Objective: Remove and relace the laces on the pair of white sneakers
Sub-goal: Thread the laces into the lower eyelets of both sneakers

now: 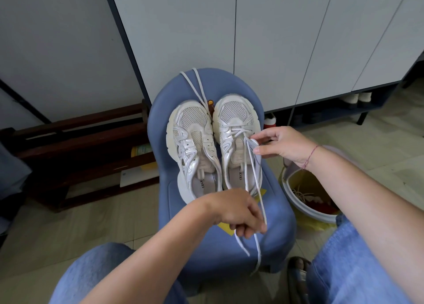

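White mesh sneakers (195,147), rounded blue stool (229,81), left hand (238,214) pinching thin lace (261,203)

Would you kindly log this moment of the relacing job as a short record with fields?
support: blue stool, both sneakers on it, toes pointing away
unlaced sneaker: view left, eyelets bare
loose lace: runs from between the toes over the stool's far edge
part-laced sneaker: view right, lower eyelets laced
threaded lace: two strands run toward the person
left hand: grips those strands
right hand: pinches the lace beside the tongue
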Available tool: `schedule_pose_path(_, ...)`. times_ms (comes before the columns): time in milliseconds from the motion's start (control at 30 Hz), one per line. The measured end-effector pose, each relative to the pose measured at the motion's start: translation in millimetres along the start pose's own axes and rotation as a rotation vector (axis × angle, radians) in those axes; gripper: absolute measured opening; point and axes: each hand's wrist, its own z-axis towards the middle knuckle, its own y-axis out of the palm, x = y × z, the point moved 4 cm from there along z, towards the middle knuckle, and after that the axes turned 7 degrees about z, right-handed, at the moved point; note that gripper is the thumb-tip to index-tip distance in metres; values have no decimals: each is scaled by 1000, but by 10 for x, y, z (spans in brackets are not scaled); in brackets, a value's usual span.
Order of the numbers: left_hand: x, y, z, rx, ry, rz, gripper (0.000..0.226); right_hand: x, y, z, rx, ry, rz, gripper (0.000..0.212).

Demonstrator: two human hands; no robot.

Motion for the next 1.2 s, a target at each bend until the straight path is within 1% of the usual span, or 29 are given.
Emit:
schedule_pose_path(33, -20, 25, 8, 4, -9, 9, 10, -3, 6, -3, 3, -2, -3, 30)
schedule_pose_path(67, -35, 18, 20, 57, -17, -8, 9, -2, 8, -3, 12, -4, -8, 30)
schedule_pose_path(100, -48, -17, 28, 154, -25, -63, 10, -4, 13, -6, 22, -7, -16, 30)
schedule_pose_path(200, -78, -225, 4, 523, -36, -358, 17, -8, 22, -7, 61, -20, -45, 28)
schedule_pose_path(233, -83, -286, -4, 610, -30, -434, 19, -5, 20, -5, 78, -20, -57, 27)
schedule_pose_path(300, -71, -333, 15, 692, -11, -511, 22, 12, 12, 3, 104, -6, -71, 28)
schedule_pose_path(400, -15, -283, 99, 714, 24, -561, 23, 24, -1, 12, 107, 7, -73, 25)
schedule_pose_path(600, 13, -332, 287, 845, 40, -668, 24, -5, 7, -16, 79, 17, -5, 21)
schedule_pose_path(700, 51, -337, 351, 884, 58, -772, 22, -12, 10, -20, 76, 21, 7, 21)
schedule_pose_path(833, 58, -369, 387, 909, 58, -811, 18, -3, 16, -21, 67, 22, 19, 21)
schedule_pose_path(933, 43, -380, 405, 923, 47, -820, 19, 3, 19, -17, 58, 25, 38, 21)
schedule_pose_path(1100, 39, -382, 355, 1001, 53, -771, 18, -4, 20, -14, 64, 36, 62, 23)
schedule_pose_path(1200, 38, -379, 275, 961, 56, -727, 18, 11, 12, -8, 67, 51, 106, 25)
